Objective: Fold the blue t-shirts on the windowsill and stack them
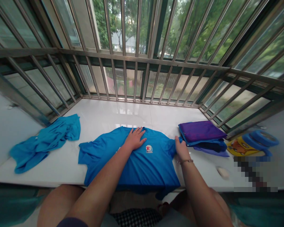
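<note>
A blue T-shirt (pixel 142 167) lies spread on the white window ledge, its collar toward the window and its lower part hanging over the front edge. A small white and red emblem (pixel 149 148) shows on its chest. My left hand (pixel 134 138) rests flat just below the collar, fingers stretched. At the sleeve on the right, my right hand (pixel 182 148) has its fingers closed on the sleeve's end. The folded stack of purple and blue clothes (pixel 201 130) sits just beyond my right hand.
A crumpled blue garment (pixel 52 138) lies on the ledge (pixel 104 110) at left. At right stand a yellow and blue container (pixel 248 143) and a small pale object (pixel 223 172). Metal window bars (pixel 136 60) enclose the ledge's back and sides.
</note>
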Motion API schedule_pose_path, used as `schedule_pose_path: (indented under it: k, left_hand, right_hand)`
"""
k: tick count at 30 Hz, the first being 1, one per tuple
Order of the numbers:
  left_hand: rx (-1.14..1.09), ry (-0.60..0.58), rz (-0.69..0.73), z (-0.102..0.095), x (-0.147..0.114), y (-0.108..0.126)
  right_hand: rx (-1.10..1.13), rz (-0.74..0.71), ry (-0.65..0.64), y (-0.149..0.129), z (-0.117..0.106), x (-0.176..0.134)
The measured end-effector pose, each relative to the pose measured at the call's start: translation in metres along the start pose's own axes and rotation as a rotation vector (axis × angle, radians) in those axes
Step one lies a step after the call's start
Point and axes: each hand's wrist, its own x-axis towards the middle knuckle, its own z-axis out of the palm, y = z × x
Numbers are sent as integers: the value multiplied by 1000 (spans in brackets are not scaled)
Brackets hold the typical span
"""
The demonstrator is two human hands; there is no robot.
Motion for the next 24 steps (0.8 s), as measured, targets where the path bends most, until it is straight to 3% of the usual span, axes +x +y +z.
schedule_pose_path:
  k: [2, 3, 8, 12, 15, 19, 22, 24]
  left_hand:
    - [6, 6, 0, 1, 0, 0]
    - [9, 8, 0, 1, 0, 0]
    - [12, 18, -2, 2, -1, 0]
    - [7, 28, -2, 2, -1, 0]
    - [-1, 31, -6, 3, -1, 0]
    - [-13, 75, -16, -1, -3, 2]
    - [-30, 175, -4, -8, -5, 11]
    - [-66, 172, 20, -13, -5, 21]
  right_hand:
    - [-27, -58, -8, -11, 2, -9]
    - [-61, -155, -20, -18, 4, -16]
    - [-382, -906, -302, -51, 15, -75]
    - [-428, -1130, -431, -53, 16, -122]
    - [-363, -1075, -339, -35, 5, -129]
    - [-302, -737, -126, 2, -7, -105]
    - [-233, -619, -176, 22, -8, -86]
    - [-198, -606, -239, 25, -6, -80]
